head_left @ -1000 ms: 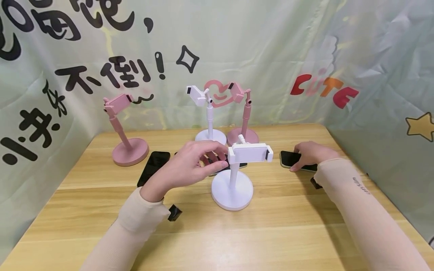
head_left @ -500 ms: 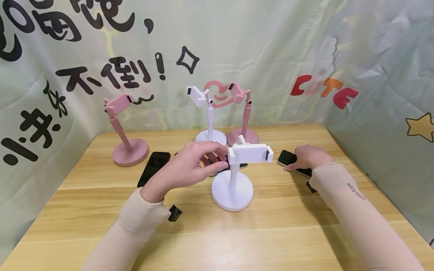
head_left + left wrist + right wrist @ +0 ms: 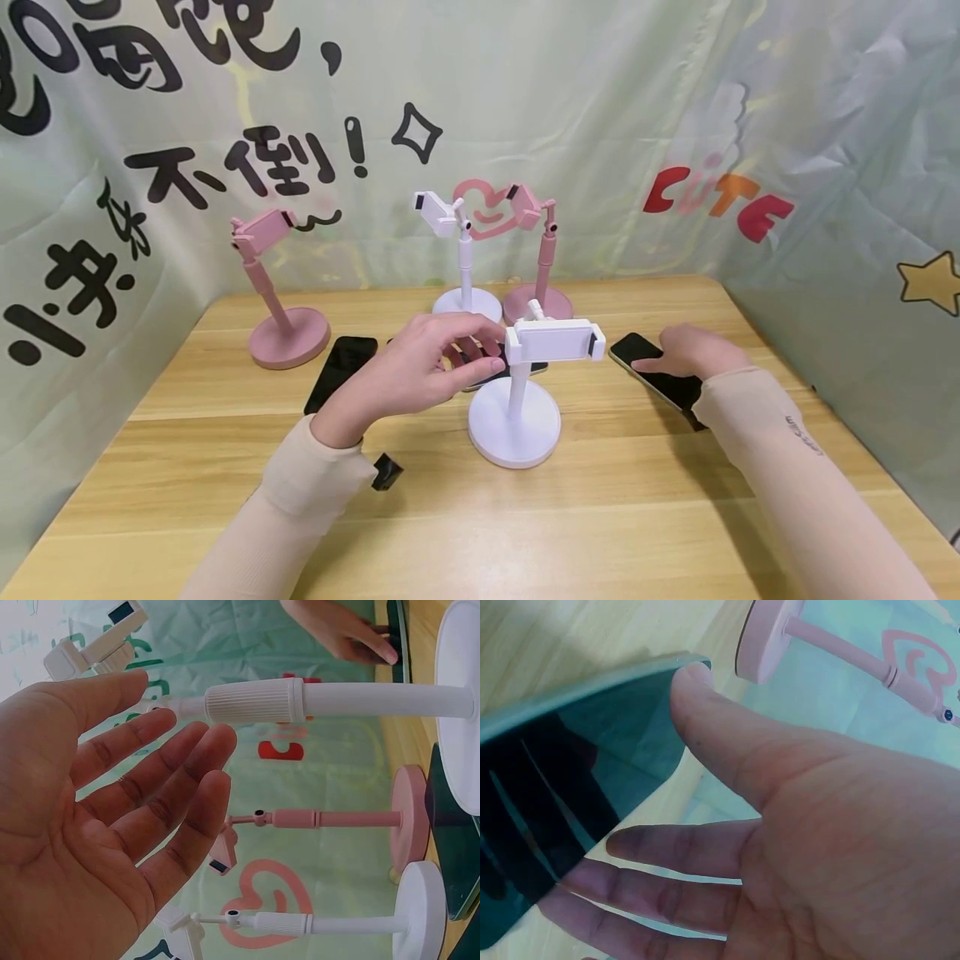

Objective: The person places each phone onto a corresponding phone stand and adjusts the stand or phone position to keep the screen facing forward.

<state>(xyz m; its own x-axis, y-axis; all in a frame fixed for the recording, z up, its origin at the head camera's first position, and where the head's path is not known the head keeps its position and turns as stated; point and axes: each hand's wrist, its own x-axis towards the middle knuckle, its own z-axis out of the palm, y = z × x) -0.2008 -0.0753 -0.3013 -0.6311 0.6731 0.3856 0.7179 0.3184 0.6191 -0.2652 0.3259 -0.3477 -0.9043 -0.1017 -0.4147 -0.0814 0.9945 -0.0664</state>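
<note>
While the right hand [image 3: 693,354] grips a phone [image 3: 637,350] across its width, thumb at one long edge and fingers toward the other, the left hand [image 3: 431,367] holds nothing, its fingers loosely bent beside the clamp of the front stand [image 3: 513,433], which is white; whether they touch it I cannot tell. The phone sits slantwise, screen up, toward the right side of the surface [image 3: 480,533], well apart from that stand. Partly hidden behind the left hand and the front stand is a second phone [image 3: 538,367]; a third phone [image 3: 343,367] lies just left. Farther back, a white stand [image 3: 465,267] and a pink stand [image 3: 546,254] stand side by side, with another pink stand [image 3: 288,342] at the left. Printed cloth [image 3: 585,100] hangs behind.
</note>
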